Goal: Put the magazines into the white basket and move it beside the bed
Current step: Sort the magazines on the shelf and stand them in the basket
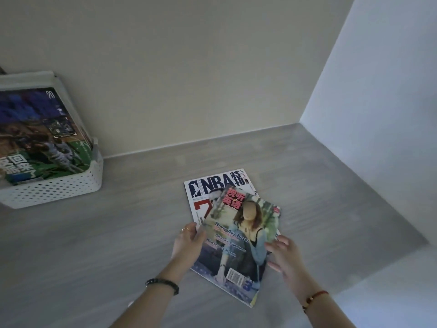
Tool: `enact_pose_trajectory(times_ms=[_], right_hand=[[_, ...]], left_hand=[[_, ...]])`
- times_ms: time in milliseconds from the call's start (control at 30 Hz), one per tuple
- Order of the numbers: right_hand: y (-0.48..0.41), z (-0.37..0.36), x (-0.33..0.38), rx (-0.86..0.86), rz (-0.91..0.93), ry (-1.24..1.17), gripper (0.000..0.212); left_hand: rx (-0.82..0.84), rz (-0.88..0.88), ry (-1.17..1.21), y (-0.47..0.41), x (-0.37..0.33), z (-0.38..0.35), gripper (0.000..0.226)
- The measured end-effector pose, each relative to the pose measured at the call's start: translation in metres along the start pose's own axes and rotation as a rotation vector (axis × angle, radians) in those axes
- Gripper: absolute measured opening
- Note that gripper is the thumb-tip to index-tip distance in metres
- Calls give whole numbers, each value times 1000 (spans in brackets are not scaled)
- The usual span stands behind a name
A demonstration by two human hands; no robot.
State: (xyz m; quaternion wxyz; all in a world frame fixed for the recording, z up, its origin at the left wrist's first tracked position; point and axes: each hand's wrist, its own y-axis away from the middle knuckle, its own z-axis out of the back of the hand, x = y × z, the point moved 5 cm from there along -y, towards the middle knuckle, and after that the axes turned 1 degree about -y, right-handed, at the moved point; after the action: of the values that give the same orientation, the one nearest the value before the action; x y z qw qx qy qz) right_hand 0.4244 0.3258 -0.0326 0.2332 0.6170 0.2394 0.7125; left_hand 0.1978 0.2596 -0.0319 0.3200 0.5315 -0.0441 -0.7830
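Note:
Two magazines lie stacked on the grey floor in the middle of the view. On top is a smaller magazine [238, 235] with a woman on its cover and red Chinese letters. Under it lies an NBA magazine [212, 184]. My left hand [188, 243] grips the left edge of the top magazine, thumb on the cover. My right hand [283, 253] touches its right edge with fingers spread. The white perforated basket [54, 188] stands at the far left with a basketball magazine [40, 136] propped inside it.
A cream wall [189, 67] runs behind the magazines and meets a pale wall [378, 102] at the corner on the right. The grey wood-look floor [118, 233] stretches between the basket and the stack.

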Motion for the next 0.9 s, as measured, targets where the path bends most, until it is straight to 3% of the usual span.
enact_pose_trajectory(times_ms=[100,167,233,300,500,600,667,733,800,900], right_hand=[[-7,3,-4,24,-93,1,50],[-5,2,-5,72,-132,51,36],[-4,2,-6,109,-139,107,22],[-5,-2,-6,136,-112,172,23],[0,-41,13,198,17,256,42],[12,-80,22,343,3,191,49],[23,-111,25,468,-32,170,69],[39,-145,37,569,-16,137,55],[51,-177,53,616,49,78,34],[71,-226,85,615,226,63,18]], left_hand=[[-15,21,-22,2,6,-2,29],[-2,55,-1,6,13,-2,34],[23,59,10,12,16,-2,33],[43,50,30,16,15,0,25],[47,21,300,31,8,38,14],[17,-46,441,37,0,73,16],[11,-99,566,38,-2,99,22],[45,-149,701,43,-3,126,34],[31,-178,831,45,0,159,30],[-75,-225,848,52,2,218,22]])
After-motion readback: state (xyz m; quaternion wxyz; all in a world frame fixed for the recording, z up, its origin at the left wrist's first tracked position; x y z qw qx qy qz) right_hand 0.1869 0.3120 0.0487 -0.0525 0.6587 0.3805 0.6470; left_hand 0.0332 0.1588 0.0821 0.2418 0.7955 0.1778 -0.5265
